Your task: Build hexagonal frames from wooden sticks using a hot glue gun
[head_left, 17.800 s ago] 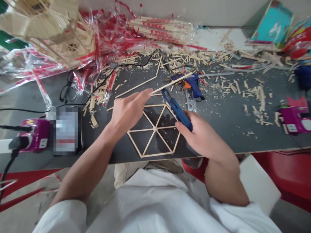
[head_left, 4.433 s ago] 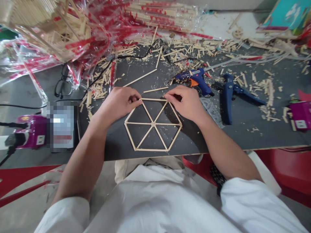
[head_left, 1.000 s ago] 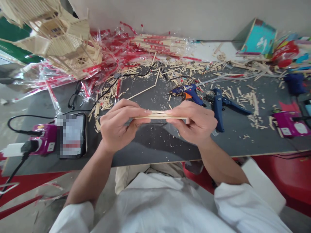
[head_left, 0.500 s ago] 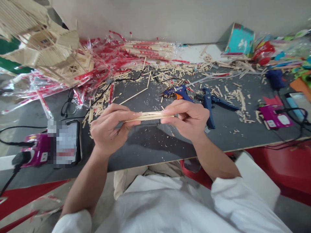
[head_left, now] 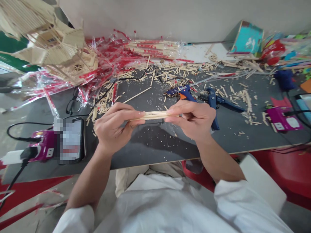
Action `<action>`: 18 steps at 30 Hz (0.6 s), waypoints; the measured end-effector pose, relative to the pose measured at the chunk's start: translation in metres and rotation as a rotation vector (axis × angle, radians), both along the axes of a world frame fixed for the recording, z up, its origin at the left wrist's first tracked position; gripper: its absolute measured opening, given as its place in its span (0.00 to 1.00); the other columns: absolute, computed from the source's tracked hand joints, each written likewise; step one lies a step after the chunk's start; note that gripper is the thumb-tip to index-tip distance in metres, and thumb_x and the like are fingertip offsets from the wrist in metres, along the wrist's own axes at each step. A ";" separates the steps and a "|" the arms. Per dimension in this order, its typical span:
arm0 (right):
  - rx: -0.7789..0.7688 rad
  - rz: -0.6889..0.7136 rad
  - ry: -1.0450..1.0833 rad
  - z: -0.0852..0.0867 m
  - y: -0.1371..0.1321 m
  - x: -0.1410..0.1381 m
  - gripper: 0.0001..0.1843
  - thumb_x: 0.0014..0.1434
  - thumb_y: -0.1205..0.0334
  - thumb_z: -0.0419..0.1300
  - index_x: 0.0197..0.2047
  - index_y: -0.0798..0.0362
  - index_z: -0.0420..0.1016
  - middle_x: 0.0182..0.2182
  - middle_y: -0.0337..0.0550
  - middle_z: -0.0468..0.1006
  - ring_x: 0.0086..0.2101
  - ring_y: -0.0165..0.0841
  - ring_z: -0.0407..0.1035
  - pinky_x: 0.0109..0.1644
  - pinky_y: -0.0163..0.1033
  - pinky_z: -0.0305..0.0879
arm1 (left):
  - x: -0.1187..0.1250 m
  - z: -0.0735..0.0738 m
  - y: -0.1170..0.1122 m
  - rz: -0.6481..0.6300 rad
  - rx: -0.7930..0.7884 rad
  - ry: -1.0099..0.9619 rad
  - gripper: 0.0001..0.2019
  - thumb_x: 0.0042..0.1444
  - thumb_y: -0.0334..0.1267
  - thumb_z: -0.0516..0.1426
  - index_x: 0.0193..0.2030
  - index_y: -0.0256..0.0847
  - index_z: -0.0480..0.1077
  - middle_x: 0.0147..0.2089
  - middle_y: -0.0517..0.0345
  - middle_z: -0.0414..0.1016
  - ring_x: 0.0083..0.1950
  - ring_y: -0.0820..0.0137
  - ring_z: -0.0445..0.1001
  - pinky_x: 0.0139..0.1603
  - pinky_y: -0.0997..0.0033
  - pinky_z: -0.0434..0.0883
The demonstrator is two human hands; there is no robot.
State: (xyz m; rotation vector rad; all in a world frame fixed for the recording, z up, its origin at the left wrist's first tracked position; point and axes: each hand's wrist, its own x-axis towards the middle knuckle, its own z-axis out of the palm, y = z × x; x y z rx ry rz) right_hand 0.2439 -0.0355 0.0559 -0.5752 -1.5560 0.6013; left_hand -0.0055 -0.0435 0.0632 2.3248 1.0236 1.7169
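Note:
A few thin wooden sticks (head_left: 155,115) lie side by side between my two hands, held level above the table's front half. My left hand (head_left: 119,124) pinches their left ends between thumb and fingers. At the other end, my right hand (head_left: 191,117) closes on them the same way. The fingers hide both tips of the sticks, so I cannot tell the exact number. Just behind my right hand lie a blue hot glue gun (head_left: 181,92) and a blue-handled cutter (head_left: 213,103), the cutter partly covered by that hand.
A stick-built model (head_left: 58,48) stands at the back left beside red-and-clear plastic wrappers (head_left: 107,61). Cut stick pieces (head_left: 175,69) litter the table (head_left: 150,145). A phone (head_left: 73,139) and a purple power adapter (head_left: 43,145) with cables sit left; another purple box (head_left: 283,119) sits right.
The whole view has shifted slightly, so everything appears a little further right. Both hands keep their pinch on the sticks, with no clear change in grip.

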 end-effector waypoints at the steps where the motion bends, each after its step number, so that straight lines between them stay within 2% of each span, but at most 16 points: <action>1: -0.002 0.004 0.006 0.000 0.000 0.000 0.14 0.55 0.67 0.81 0.44 0.45 0.90 0.34 0.38 0.89 0.27 0.27 0.75 0.28 0.34 0.67 | 0.001 0.000 0.000 -0.002 -0.002 -0.008 0.07 0.65 0.45 0.71 0.48 0.53 0.85 0.35 0.60 0.84 0.33 0.71 0.79 0.32 0.70 0.76; 4: -0.006 0.007 0.003 0.000 0.003 0.001 0.14 0.56 0.67 0.80 0.45 0.43 0.90 0.35 0.37 0.89 0.28 0.28 0.76 0.28 0.35 0.66 | 0.005 -0.003 0.002 -0.052 0.003 -0.063 0.08 0.65 0.44 0.70 0.50 0.52 0.84 0.37 0.60 0.85 0.36 0.71 0.82 0.35 0.70 0.78; 8: 0.028 -0.001 0.023 -0.002 0.007 0.001 0.14 0.58 0.63 0.80 0.47 0.41 0.90 0.35 0.36 0.88 0.31 0.30 0.77 0.31 0.38 0.69 | 0.007 -0.005 0.002 -0.184 -0.091 -0.215 0.24 0.62 0.49 0.73 0.63 0.52 0.80 0.43 0.59 0.87 0.38 0.69 0.87 0.36 0.71 0.82; 11: 0.007 -0.050 0.042 -0.006 0.010 0.002 0.11 0.58 0.58 0.80 0.45 0.40 0.90 0.34 0.36 0.87 0.30 0.31 0.75 0.31 0.39 0.69 | 0.003 -0.006 0.003 -0.247 -0.134 -0.256 0.31 0.57 0.53 0.74 0.65 0.51 0.78 0.43 0.58 0.88 0.40 0.67 0.88 0.37 0.71 0.84; 14: -0.047 -0.096 0.100 -0.010 0.014 0.004 0.10 0.59 0.53 0.80 0.44 0.40 0.90 0.33 0.37 0.85 0.30 0.31 0.74 0.31 0.39 0.67 | -0.005 -0.007 0.007 -0.195 -0.086 -0.221 0.26 0.58 0.53 0.73 0.62 0.50 0.81 0.44 0.58 0.88 0.39 0.69 0.87 0.36 0.73 0.82; 18: -0.061 -0.058 0.206 -0.014 0.022 0.010 0.11 0.59 0.51 0.80 0.45 0.38 0.89 0.33 0.35 0.83 0.31 0.30 0.74 0.33 0.39 0.70 | -0.019 -0.004 0.014 -0.099 0.032 -0.125 0.14 0.63 0.44 0.72 0.55 0.50 0.84 0.40 0.59 0.87 0.36 0.72 0.83 0.34 0.74 0.78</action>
